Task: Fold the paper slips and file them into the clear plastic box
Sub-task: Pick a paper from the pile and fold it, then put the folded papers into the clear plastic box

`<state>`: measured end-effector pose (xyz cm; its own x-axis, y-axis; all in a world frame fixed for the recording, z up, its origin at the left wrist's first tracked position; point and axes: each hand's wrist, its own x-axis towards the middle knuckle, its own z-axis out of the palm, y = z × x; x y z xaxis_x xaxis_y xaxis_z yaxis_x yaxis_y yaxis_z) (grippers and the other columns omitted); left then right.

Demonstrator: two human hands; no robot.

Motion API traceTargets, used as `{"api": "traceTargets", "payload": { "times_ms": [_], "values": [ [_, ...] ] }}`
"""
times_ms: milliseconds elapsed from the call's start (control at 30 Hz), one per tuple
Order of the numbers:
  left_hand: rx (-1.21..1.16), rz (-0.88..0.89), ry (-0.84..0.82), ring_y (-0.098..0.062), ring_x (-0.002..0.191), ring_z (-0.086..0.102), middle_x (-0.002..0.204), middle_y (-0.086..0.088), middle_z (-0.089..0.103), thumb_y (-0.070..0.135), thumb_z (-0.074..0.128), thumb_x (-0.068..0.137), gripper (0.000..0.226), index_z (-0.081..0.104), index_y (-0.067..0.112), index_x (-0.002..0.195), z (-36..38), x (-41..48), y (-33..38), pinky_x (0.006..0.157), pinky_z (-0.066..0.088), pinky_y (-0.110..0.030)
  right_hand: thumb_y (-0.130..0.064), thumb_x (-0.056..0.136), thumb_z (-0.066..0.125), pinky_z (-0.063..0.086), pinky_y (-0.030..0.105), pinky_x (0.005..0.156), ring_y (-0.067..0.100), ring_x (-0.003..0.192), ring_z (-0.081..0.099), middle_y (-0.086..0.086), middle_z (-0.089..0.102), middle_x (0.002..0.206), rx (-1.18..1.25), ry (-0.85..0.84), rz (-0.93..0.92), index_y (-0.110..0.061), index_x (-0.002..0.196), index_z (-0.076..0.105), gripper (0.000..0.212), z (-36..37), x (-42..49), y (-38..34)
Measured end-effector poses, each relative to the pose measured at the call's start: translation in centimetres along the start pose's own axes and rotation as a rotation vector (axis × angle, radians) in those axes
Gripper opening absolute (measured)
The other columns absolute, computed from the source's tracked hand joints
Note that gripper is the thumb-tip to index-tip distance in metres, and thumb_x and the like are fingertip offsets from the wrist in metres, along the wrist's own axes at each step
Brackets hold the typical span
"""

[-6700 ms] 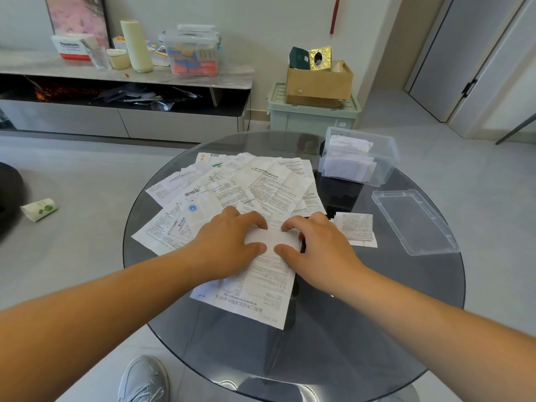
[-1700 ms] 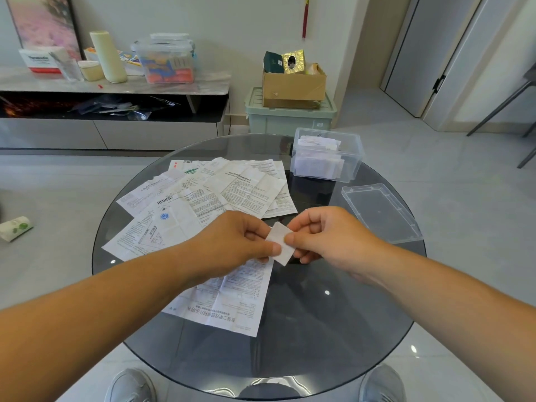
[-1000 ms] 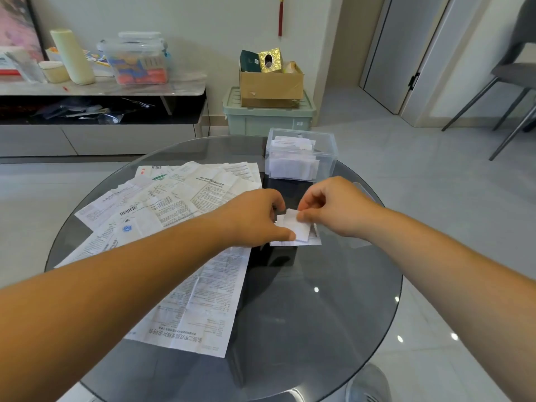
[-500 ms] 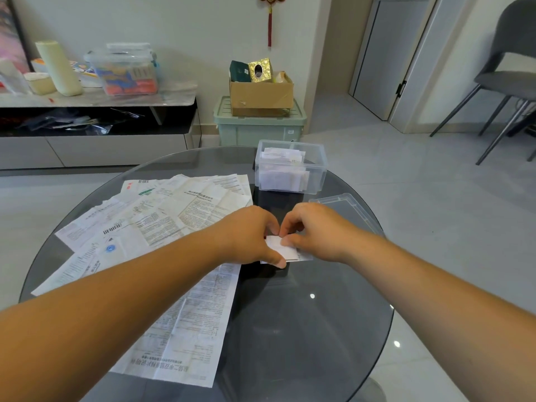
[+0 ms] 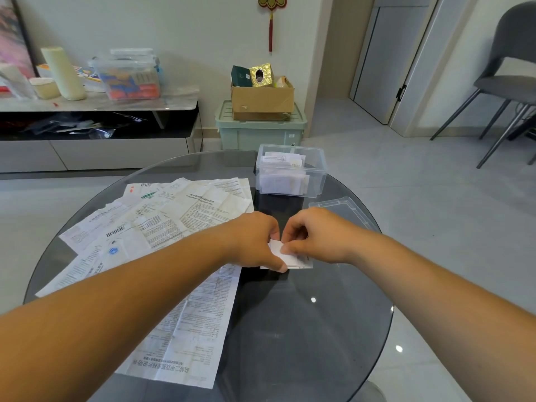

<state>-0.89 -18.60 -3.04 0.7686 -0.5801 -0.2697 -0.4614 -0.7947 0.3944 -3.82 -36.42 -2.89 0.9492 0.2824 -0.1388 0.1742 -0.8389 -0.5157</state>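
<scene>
A small folded white slip sits on a low stack of folded slips at the middle of the round glass table. My left hand and my right hand both pinch the folded slip from either side, fingers curled. The clear plastic box stands behind them at the table's far edge, open, with several folded slips upright inside. Unfolded printed sheets are spread over the left half of the table, one long sheet reaching toward me.
The box's clear lid lies flat to the right of my right hand. Beyond the table stand a green bin with a cardboard carton, a low cabinet at the left and a grey chair at the right.
The slip was folded down small, then carried right and lowered onto the stack of folded slips. Both hands stay on it.
</scene>
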Motion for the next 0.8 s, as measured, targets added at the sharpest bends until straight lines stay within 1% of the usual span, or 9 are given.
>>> {"api": "traceTargets", "payload": {
  "times_ms": [67, 133, 200, 300, 400, 500, 633, 733, 800],
  "values": [
    [0.015, -0.009, -0.022, -0.015, 0.097, 0.062, 0.111, 0.007, 0.062, 0.054, 0.084, 0.07, 0.06, 0.059, 0.025, 0.117, -0.2, -0.1, 0.2, 0.092, 0.055, -0.037, -0.03, 0.082, 0.08, 0.055, 0.028, 0.074, 0.008, 0.081, 0.064, -0.009, 0.068, 0.088, -0.018, -0.005, 0.002, -0.023, 0.09, 0.072, 0.014, 0.1, 0.1, -0.1],
    [0.024, -0.02, -0.024, -0.015, 0.098, 0.061, 0.11, 0.007, 0.062, 0.053, 0.086, 0.069, 0.061, 0.058, 0.025, 0.117, -0.2, -0.2, 0.4, 0.093, 0.054, -0.037, -0.031, 0.079, 0.083, 0.055, 0.029, 0.076, 0.009, 0.082, 0.063, -0.01, 0.067, 0.088, -0.018, -0.01, 0.015, -0.024, 0.088, 0.07, 0.018, 0.2, 0.2, -0.2],
    [0.02, -0.035, -0.023, -0.016, 0.098, 0.061, 0.109, 0.007, 0.062, 0.052, 0.087, 0.068, 0.062, 0.058, 0.025, 0.117, -0.2, -0.2, 0.5, 0.093, 0.054, -0.037, -0.032, 0.076, 0.085, 0.057, 0.032, 0.077, 0.01, 0.082, 0.064, -0.01, 0.067, 0.086, -0.005, -0.018, 0.032, -0.027, 0.084, 0.067, 0.02, 0.2, 0.4, -0.2],
    [0.012, -0.054, -0.042, -0.016, 0.097, 0.06, 0.107, 0.006, 0.062, 0.051, 0.086, 0.069, 0.061, 0.057, 0.024, 0.115, -0.3, 0.0, 0.7, 0.093, 0.054, -0.036, -0.033, 0.076, 0.086, 0.055, 0.031, 0.076, 0.012, 0.081, 0.065, -0.009, 0.067, 0.085, 0.015, -0.031, 0.062, -0.028, 0.083, 0.068, 0.02, 0.0, 0.3, -0.3],
    [-0.001, -0.046, -0.056, -0.014, 0.094, 0.059, 0.104, 0.007, 0.061, 0.051, 0.085, 0.071, 0.056, 0.058, 0.025, 0.112, -0.3, 0.1, 0.6, 0.089, 0.053, -0.031, -0.033, 0.076, 0.086, 0.054, 0.031, 0.075, 0.012, 0.081, 0.064, -0.007, 0.067, 0.087, 0.021, -0.033, 0.072, -0.023, 0.088, 0.07, 0.022, 0.0, 0.2, -0.3],
    [-0.027, -0.04, -0.036, -0.013, 0.089, 0.057, 0.099, 0.01, 0.059, 0.049, 0.086, 0.071, 0.05, 0.055, 0.027, 0.105, 0.0, 0.0, 0.4, 0.081, 0.05, -0.026, -0.034, 0.076, 0.085, 0.055, 0.032, 0.076, 0.012, 0.082, 0.064, -0.007, 0.068, 0.089, 0.04, -0.024, 0.075, -0.021, 0.09, 0.069, 0.025, -0.1, 0.1, -0.4],
    [-0.067, -0.017, 0.007, -0.012, 0.087, 0.056, 0.096, 0.012, 0.057, 0.046, 0.087, 0.07, 0.048, 0.051, 0.03, 0.098, 0.3, -0.1, 0.2, 0.076, 0.048, -0.022, -0.028, 0.08, 0.083, 0.056, 0.032, 0.077, 0.015, 0.081, 0.066, -0.003, 0.072, 0.089, 0.092, -0.057, 0.081, -0.018, 0.093, 0.073, 0.019, -0.1, 0.1, -0.6],
    [-0.09, -0.002, 0.042, -0.012, 0.087, 0.056, 0.097, 0.015, 0.055, 0.045, 0.087, 0.072, 0.049, 0.05, 0.031, 0.101, 0.6, -0.4, 0.2, 0.074, 0.046, -0.018, -0.027, 0.081, 0.081, 0.054, 0.028, 0.07, 0.01, 0.074, 0.063, -0.004, 0.071, 0.083, 0.115, -0.07, 0.101, -0.019, 0.09, 0.076, 0.013, 0.0, 0.0, -0.8],
    [-0.098, 0.012, 0.077, -0.011, 0.086, 0.056, 0.096, 0.015, 0.055, 0.043, 0.087, 0.072, 0.047, 0.049, 0.032, 0.098, 0.8, -0.6, 0.1, 0.071, 0.044, -0.017, -0.026, 0.083, 0.081, 0.049, 0.016, 0.06, 0.004, 0.067, 0.059, -0.008, 0.068, 0.076, 0.167, -0.057, 0.104, -0.021, 0.087, 0.076, 0.009, -0.1, -0.2, -0.8]
  ]
}}
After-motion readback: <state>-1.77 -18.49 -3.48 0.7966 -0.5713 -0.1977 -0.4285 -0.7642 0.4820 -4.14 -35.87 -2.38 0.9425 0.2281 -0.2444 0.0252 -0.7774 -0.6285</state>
